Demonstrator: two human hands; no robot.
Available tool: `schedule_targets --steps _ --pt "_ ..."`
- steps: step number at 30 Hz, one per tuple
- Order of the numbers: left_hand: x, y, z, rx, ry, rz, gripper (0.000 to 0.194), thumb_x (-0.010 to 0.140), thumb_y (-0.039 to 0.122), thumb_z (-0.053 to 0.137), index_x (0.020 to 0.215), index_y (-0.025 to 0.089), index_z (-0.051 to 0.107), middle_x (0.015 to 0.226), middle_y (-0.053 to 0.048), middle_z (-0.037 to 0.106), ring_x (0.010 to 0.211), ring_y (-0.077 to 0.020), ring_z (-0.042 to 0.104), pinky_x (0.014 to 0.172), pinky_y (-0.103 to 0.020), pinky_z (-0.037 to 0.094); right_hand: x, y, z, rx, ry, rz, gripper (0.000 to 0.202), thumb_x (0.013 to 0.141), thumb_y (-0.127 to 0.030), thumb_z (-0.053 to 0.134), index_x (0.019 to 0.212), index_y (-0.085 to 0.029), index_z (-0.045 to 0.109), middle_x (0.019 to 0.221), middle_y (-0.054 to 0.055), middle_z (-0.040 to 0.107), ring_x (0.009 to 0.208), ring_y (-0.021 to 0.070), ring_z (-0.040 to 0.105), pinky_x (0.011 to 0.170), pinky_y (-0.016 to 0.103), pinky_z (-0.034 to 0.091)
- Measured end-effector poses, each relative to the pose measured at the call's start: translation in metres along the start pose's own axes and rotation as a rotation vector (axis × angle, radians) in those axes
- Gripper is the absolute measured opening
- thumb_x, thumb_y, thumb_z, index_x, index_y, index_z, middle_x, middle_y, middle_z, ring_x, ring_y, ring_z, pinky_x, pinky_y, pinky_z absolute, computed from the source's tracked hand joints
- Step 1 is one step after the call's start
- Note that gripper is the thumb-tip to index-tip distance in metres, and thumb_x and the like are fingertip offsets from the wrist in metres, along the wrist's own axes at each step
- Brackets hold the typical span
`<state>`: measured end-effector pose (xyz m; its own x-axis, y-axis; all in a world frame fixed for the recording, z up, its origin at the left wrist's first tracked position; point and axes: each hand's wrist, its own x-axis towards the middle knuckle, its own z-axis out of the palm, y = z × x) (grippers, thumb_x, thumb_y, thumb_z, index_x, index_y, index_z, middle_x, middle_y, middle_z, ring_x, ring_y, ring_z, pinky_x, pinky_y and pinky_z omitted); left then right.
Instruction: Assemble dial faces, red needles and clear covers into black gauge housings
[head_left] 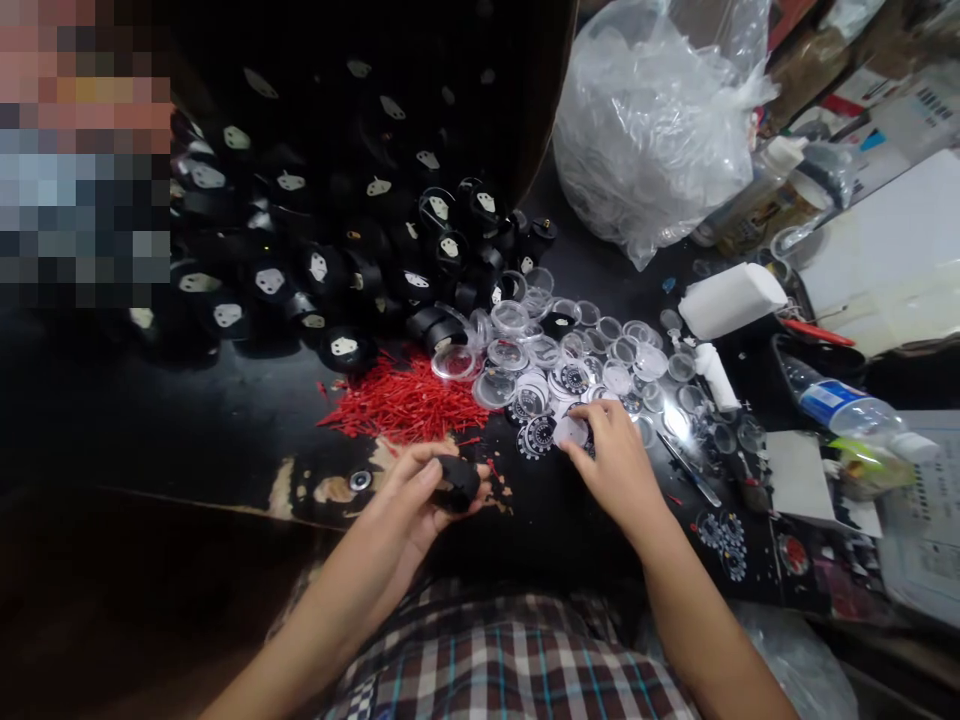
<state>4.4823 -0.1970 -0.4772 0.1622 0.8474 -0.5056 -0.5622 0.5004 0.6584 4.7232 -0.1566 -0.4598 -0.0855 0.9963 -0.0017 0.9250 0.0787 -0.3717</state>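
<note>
My left hand (405, 515) is wrapped round a small black round case (456, 484) above the front edge of the table. Between the thumb and fingers of my right hand (621, 465) is a thin whitish disc (571, 432), tilted over a pile of printed black-and-white dials (537, 438). Clear round covers (508, 354) lie heaped just beyond the dials. To their left spreads a mound of thin red plastic pointers (409, 398). Behind it, many black round cases (343, 347) with pale metal plates are piled up.
A full clear plastic bag (652, 130) stands at the back. On the right are tweezers (688, 468), a white roll (733, 300), a lying plastic bottle (855, 408) and a small white box (806, 478). More dials (724, 545) lie near the right front edge.
</note>
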Motion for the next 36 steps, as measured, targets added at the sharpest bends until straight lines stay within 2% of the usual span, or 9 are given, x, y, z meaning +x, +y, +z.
schedule_targets --steps 5,10,12,15,19,23,25,30,36 --pt "-0.001 -0.002 0.011 -0.131 0.052 -0.158 0.029 0.095 0.044 0.053 0.111 0.024 0.065 0.105 -0.007 0.074 0.078 -0.0154 0.071 0.065 -0.024 0.059 0.011 0.007 -0.001 0.396 0.121 0.090 0.009 0.085 -0.028 0.062 0.085 -0.019 0.063 0.087 0.002 0.060 0.071 0.0160 0.053 0.072 0.032 0.046" --pt "0.002 0.003 0.018 -0.213 0.124 -0.140 0.027 0.097 0.034 0.050 0.102 0.016 0.069 0.108 -0.011 0.074 0.085 -0.0169 0.072 0.072 -0.024 0.060 0.009 -0.009 -0.006 0.512 0.297 0.063 0.014 0.087 -0.033 0.062 0.083 -0.020 0.066 0.088 0.002 0.062 0.075 0.0156 0.054 0.072 0.030 0.045" --pt "0.004 0.003 0.025 -0.256 0.101 -0.112 0.029 0.097 0.037 0.050 0.101 0.015 0.069 0.109 -0.013 0.074 0.096 -0.0204 0.072 0.083 -0.029 0.060 0.004 -0.028 -0.004 0.484 0.237 -0.015 0.014 0.090 -0.031 0.059 0.083 -0.021 0.066 0.086 0.003 0.063 0.080 0.0169 0.057 0.076 0.031 0.046" --pt "0.005 -0.001 0.035 -0.310 0.068 -0.055 0.030 0.097 0.040 0.050 0.107 0.018 0.068 0.115 -0.010 0.072 0.105 -0.0219 0.069 0.097 -0.037 0.055 -0.002 -0.055 0.006 0.566 0.043 -0.080 0.010 0.090 -0.027 0.060 0.094 -0.022 0.068 0.087 0.003 0.066 0.083 0.0169 0.061 0.079 0.032 0.048" --pt "0.006 -0.003 0.039 -0.332 0.033 -0.052 0.039 0.098 0.047 0.044 0.111 0.020 0.069 0.120 -0.008 0.071 0.109 -0.0211 0.068 0.102 -0.038 0.052 -0.002 -0.066 0.013 0.794 -0.149 -0.014 0.032 0.086 -0.025 0.064 0.118 -0.022 0.063 0.087 0.001 0.067 0.079 0.0153 0.063 0.079 0.032 0.051" --pt "0.005 -0.004 0.034 -0.338 0.088 -0.037 0.033 0.098 0.043 0.047 0.109 0.020 0.068 0.116 -0.008 0.072 0.108 -0.0198 0.067 0.099 -0.036 0.053 0.000 -0.063 0.006 0.698 -0.065 -0.018 0.008 0.085 -0.025 0.063 0.090 -0.021 0.068 0.080 0.000 0.061 0.073 0.0143 0.057 0.070 0.029 0.048" --pt "0.003 -0.006 0.032 -0.304 0.106 -0.003 0.028 0.096 0.039 0.053 0.110 0.020 0.068 0.116 -0.007 0.072 0.108 -0.0190 0.067 0.095 -0.033 0.054 0.000 -0.066 0.003 0.725 -0.034 -0.022 0.009 0.084 -0.028 0.066 0.079 -0.021 0.066 0.080 0.000 0.059 0.072 0.0136 0.055 0.067 0.027 0.046" --pt "-0.003 -0.015 0.034 -0.209 0.109 0.048 0.028 0.089 0.036 0.065 0.116 0.028 0.069 0.125 -0.001 0.069 0.110 -0.0159 0.065 0.093 -0.025 0.054 -0.002 -0.082 0.005 0.795 -0.017 0.042 0.009 0.086 -0.027 0.062 0.082 -0.020 0.061 0.080 0.000 0.063 0.071 0.0137 0.060 0.067 0.027 0.048" --pt "-0.005 -0.019 0.026 -0.038 0.115 0.078 0.038 0.082 0.040 0.072 0.119 0.032 0.069 0.135 -0.001 0.064 0.124 -0.0234 0.059 0.102 -0.034 0.052 -0.004 -0.080 0.007 0.812 -0.138 0.122 0.015 0.087 -0.032 0.061 0.080 -0.021 0.053 0.069 -0.003 0.060 0.060 0.0131 0.061 0.057 0.026 0.049"
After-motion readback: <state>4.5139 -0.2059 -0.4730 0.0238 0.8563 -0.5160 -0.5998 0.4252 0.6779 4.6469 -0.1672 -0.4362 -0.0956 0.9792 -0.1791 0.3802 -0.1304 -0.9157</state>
